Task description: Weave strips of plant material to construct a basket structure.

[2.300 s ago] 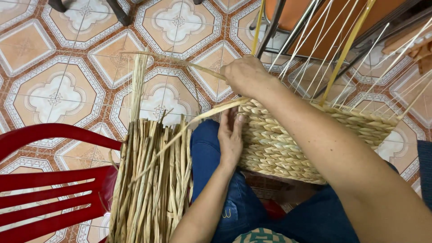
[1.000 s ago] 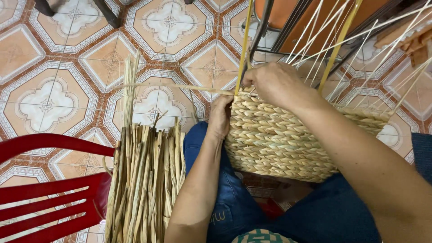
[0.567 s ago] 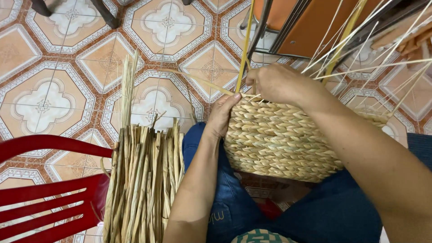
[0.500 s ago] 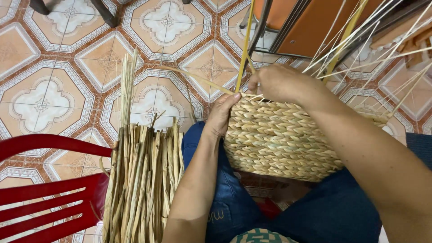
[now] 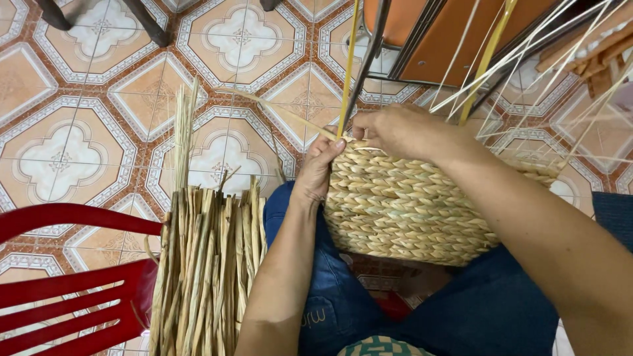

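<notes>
Basket [image 5: 409, 204] rim sits pinched between left hand [image 5: 320, 168] and right hand [image 5: 395, 128].

Both forearms are bare up to the near edge of the view, so no sleeves are visible. The left hand [image 5: 321, 173] and the right hand [image 5: 395, 132] wear no gloves, and I see no ring, watch or bracelet on the wrists. The legs are covered by blue denim trousers [image 5: 343, 303], with small pale stitching on the left thigh. At the near edge, a piece of green patterned cloth [image 5: 379, 346] appears.
</notes>
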